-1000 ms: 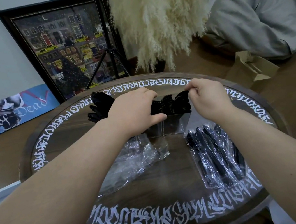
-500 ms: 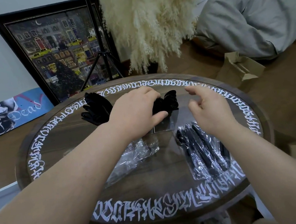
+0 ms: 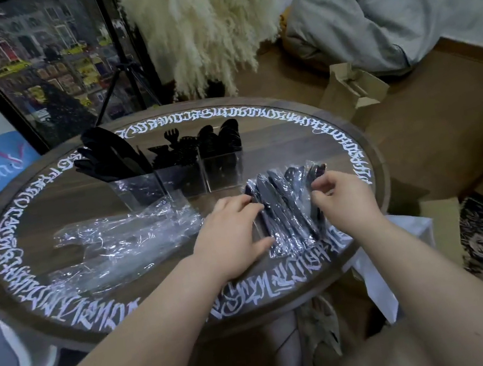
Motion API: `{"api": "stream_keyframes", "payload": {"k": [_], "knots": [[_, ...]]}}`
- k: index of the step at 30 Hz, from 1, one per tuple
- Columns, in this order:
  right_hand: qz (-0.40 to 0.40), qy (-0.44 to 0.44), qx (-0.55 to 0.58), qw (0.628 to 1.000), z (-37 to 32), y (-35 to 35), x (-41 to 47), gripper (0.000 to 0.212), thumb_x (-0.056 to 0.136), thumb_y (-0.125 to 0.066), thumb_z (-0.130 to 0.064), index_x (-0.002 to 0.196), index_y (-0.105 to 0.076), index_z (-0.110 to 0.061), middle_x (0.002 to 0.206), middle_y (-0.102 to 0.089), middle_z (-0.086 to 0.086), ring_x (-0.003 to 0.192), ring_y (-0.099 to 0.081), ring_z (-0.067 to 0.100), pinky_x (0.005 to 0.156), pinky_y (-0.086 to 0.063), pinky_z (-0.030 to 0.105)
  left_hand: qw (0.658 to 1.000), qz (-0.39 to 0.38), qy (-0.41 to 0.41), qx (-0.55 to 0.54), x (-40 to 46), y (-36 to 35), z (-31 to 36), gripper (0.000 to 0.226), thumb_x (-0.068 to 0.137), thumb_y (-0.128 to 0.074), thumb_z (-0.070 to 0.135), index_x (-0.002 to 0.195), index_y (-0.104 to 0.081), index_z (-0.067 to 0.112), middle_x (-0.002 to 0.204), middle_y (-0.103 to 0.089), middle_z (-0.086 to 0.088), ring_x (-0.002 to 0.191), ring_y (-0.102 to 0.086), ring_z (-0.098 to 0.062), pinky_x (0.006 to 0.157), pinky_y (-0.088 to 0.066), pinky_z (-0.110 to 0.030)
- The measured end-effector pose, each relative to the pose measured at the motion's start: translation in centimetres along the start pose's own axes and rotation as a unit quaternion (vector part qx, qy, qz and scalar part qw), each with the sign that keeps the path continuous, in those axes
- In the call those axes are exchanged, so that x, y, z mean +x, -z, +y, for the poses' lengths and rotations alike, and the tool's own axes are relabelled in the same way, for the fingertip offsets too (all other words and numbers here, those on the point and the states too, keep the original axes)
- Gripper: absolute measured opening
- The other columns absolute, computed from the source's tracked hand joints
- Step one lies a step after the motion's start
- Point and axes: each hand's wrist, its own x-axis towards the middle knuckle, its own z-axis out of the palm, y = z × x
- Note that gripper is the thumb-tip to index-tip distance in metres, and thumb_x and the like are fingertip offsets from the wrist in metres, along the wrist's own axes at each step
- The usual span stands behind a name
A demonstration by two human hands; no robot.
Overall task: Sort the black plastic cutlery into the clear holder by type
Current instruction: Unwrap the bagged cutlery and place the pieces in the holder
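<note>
Head view puts both hands on the wrapped bundle of cutlery [image 3: 286, 207] near the right edge of the round table [image 3: 361, 148]. The right hand [image 3: 345, 200] pinches the far right corner of the clear wrap between curled fingertips and thumb, while the left hand [image 3: 232, 237] lies against the bundle's left side, its fingers fairly straight and pressing the plastic rather than curling round it. Half a second ago both hands were up at the clear holder [image 3: 178, 179], the left on the black pieces standing in it and the right hovering open beside it — now they have dropped to the near pack and left the holder alone. That suggests one batch is finished and a fresh pack is about to be opened. The holder stands just beyond the bundle, toward the far middle of the table, with three compartments filled: knives [image 3: 111, 157] fan out on the left, forks [image 3: 176, 153] fill the middle, and spoons [image 3: 222, 137] sit on the right. Which type the wrapped pieces are is hard to tell through the glare, though rounded ends at the far right hint at spoons. An empty plastic bag [image 3: 119, 245] lies crumpled on the near left. My judgement is that the sort is well along — what remains is tearing this wrap and dropping its contents into the matching compartment.
</note>
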Motion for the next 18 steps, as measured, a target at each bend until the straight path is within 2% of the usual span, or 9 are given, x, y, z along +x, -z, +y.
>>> {"api": "stream_keyframes", "payload": {"k": [2,4,7,11,13,15,18], "knots": [[-0.036,-0.025,-0.033,0.999,0.6,-0.3,0.2,0.007,0.088,-0.061,-0.024,0.089,-0.066,-0.019,0.082,-0.063,-0.004,0.084,-0.059,0.02,0.072,-0.043,0.028,1.0,-0.009,0.01,-0.01,0.1,-0.5,0.4,0.073,0.083,-0.059,0.06,0.145,-0.034,0.031,0.153,-0.028,0.003,0.14,-0.022,-0.02,0.114,-0.027,-0.039],[-0.064,-0.046,-0.059,0.995,1.1,-0.7,0.4,0.012,0.088,-0.061,-0.027,0.08,-0.064,-0.019,0.076,-0.063,-0.004,0.082,-0.059,0.021,0.069,-0.042,0.028,0.999,-0.019,0.013,-0.023,0.3,-1.0,0.8,0.077,0.081,-0.06,0.061,0.147,-0.03,0.033,0.156,-0.023,0.002,0.141,-0.02,-0.021,0.115,-0.025,-0.039],[-0.047,-0.087,-0.062,0.993,1.6,-0.8,0.9,0.022,0.089,-0.059,-0.031,0.073,-0.059,-0.016,0.073,-0.061,0.002,0.08,-0.057,0.025,0.066,-0.037,0.028,0.998,-0.052,0.01,-0.02,0.6,-1.7,1.3,0.084,0.078,-0.062,0.063,0.148,-0.024,0.037,0.159,-0.014,0.002,0.143,-0.015,-0.022,0.116,-0.025,-0.043],[-0.041,-0.138,-0.114,0.983,2.7,-1.2,1.6,0.04,0.086,-0.058,-0.05,0.086,-0.062,-0.01,0.087,-0.067,0.011,0.086,-0.06,0.032,0.061,-0.037,0.029,0.998,-0.068,0.011,-0.005,1.2,-2.7,1.6,0.085,0.078,-0.062,0.064,0.149,-0.021,0.038,0.16,-0.011,0.002,0.144,-0.012,-0.023,0.116,-0.024,-0.044],[-0.055,-0.149,-0.137,0.978,3.0,-1.6,1.7,0.048,0.082,-0.06,-0.057,0.084,-0.063,-0.008,0.081,-0.065,0.012,0.081,-0.061,0.031,0.051,-0.032,0.027,0.998,-0.068,0.011,-0.001,1.3,-3.0,1.6,0.085,0.078,-0.062,0.064,0.149,-0.021,0.039,0.159,-0.011,0.002,0.144,-0.013,-0.023,0.116,-0.024,-0.045],[-0.067,-0.152,-0.143,0.976,2.8,-1.9,1.7,0.046,0.081,-0.062,-0.055,0.077,-0.061,-0.009,0.072,-0.058,0.009,0.073,-0.056,0.03,0.049,-0.031,0.027,0.998,-0.068,0.015,-0.003,1.4,-3.2,1.6,0.085,0.078,-0.062,0.063,0.148,-0.022,0.039,0.159,-0.012,0.002,0.143,-0.014,-0.023,0.116,-0.024,-0.045],[-0.084,-0.14,-0.14,0.977,2.5,-2.1,1.7,0.036,0.083,-0.064,-0.042,0.068,-0.058,-0.01,0.065,-0.054,0.006,0.07,-0.053,0.029,0.056,-0.035,0.027,0.998,-0.067,0.018,-0.005,1.5,-3.3,1.5,0.084,0.078,-0.063,0.063,0.148,-0.022,0.039,0.159,-0.013,0.002,0.143,-0.015,-0.024,0.116,-0.024,-0.045]]}}
